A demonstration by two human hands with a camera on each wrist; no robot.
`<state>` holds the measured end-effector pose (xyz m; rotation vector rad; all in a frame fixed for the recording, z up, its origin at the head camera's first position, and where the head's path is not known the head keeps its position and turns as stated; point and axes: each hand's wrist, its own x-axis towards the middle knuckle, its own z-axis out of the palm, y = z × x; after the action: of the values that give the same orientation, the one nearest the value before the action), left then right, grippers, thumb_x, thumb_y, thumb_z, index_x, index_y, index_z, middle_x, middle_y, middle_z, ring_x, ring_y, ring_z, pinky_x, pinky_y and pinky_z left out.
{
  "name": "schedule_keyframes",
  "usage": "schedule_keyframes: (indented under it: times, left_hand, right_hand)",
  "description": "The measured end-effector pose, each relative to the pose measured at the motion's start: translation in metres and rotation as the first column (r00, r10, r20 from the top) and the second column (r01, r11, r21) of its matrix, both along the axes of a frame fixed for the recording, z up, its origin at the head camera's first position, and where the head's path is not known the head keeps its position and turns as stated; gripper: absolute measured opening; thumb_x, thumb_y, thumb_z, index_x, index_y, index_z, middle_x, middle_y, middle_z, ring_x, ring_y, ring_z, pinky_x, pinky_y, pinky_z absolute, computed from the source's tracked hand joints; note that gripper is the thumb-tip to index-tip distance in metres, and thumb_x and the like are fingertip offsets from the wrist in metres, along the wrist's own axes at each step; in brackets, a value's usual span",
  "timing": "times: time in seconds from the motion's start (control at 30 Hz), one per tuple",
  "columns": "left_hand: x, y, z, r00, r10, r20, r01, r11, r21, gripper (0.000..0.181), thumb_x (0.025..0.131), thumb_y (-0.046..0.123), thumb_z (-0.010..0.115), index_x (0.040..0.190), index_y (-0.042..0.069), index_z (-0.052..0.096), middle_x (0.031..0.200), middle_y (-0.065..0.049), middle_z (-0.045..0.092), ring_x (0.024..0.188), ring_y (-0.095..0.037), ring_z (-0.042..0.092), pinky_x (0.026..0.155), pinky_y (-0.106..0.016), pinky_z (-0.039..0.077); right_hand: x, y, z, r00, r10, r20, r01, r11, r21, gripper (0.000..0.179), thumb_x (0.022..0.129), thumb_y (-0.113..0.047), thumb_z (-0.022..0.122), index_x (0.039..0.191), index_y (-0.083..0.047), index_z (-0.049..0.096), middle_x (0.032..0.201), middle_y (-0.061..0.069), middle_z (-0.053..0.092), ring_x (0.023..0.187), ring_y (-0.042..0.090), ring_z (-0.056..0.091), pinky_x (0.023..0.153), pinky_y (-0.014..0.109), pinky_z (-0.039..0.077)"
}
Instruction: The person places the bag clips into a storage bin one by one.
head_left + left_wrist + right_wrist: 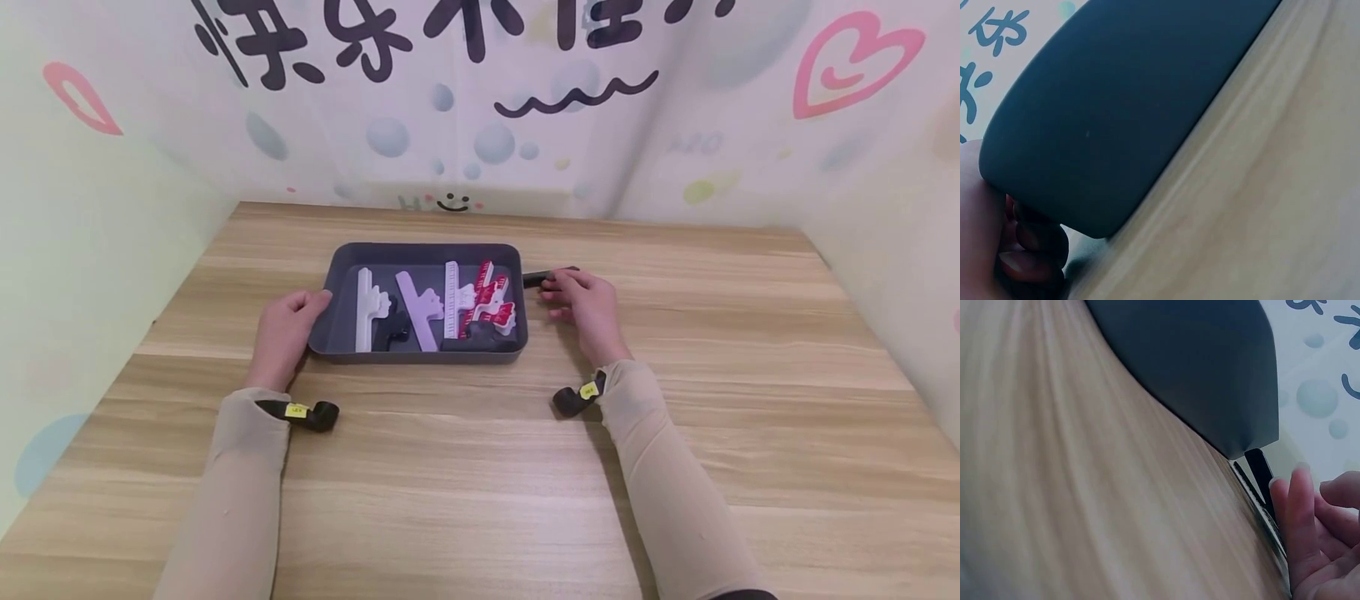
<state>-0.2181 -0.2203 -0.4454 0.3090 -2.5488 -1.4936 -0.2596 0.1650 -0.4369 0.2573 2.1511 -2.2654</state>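
A dark grey rectangular tray (412, 357) sits on the table with several clips inside. My left hand (281, 333) grips its left end, thumb at the rim and fingers curled against the outside, as the left wrist view shows. To the right of the tray lies a long black clip (536, 279), partly hidden by my right hand (588, 304). The right fingers are loosely extended beside it; contact is unclear. Within the tray are a white clip (363, 312), a lilac clip (417, 312), another white clip (452, 300), red-and-white clips (491, 296) and black clips (491, 337).
The wooden table (450, 467) meets a printed backdrop (315, 158) behind the tray, with pale side panels at left and right. Each wrist carries a small black camera, the left camera (322, 415) and the right camera (567, 402).
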Motion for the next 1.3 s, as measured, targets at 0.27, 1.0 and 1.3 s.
schedule_keyframes:
  times: [0.27,1.0,1.3]
  left_hand:
    - [0.0010,0.0001,0.0009,1.000,0.003,-0.015,-0.003,1.000,0.010,0.055,0.082,0.053,0.054,0.070,0.000,0.046,0.060,-0.001,0.037,0.066,-0.020,0.040,0.058,-0.029,0.029]
    - [0.0010,0.0000,0.0015,1.000,0.006,-0.011,-0.006,1.000,0.001,0.055,0.082,0.053,0.054,0.069,0.000,0.044,0.060,-0.001,0.036,0.065,-0.020,0.039,0.057,-0.030,0.029]
    - [0.0010,0.0003,0.0019,1.000,0.010,-0.011,-0.010,1.000,0.003,0.055,0.082,0.053,0.054,0.070,0.000,0.046,0.059,0.001,0.036,0.065,-0.019,0.039,0.057,-0.029,0.030]
  right_hand:
    - [0.0006,0.0009,0.0024,1.000,-0.027,-0.005,0.027,1.000,-0.012,0.032,0.087,-0.024,0.059,0.109,-0.002,0.059,0.100,0.015,0.062,0.084,0.021,0.062,0.057,0.027,0.050]
    - [0.0012,0.0018,0.0001,0.994,-0.097,-0.053,0.095,0.995,-0.040,0.028,0.077,-0.022,0.071,0.094,-0.004,0.059,0.081,0.010,0.061,0.066,0.016,0.062,0.054,0.026,0.049]
    - [0.0011,0.0037,-0.0004,0.995,-0.090,-0.051,0.087,0.994,-0.066,0.029,0.075,-0.021,0.072,0.095,-0.004,0.058,0.083,0.010,0.061,0.066,0.015,0.060,0.054,0.024,0.048]
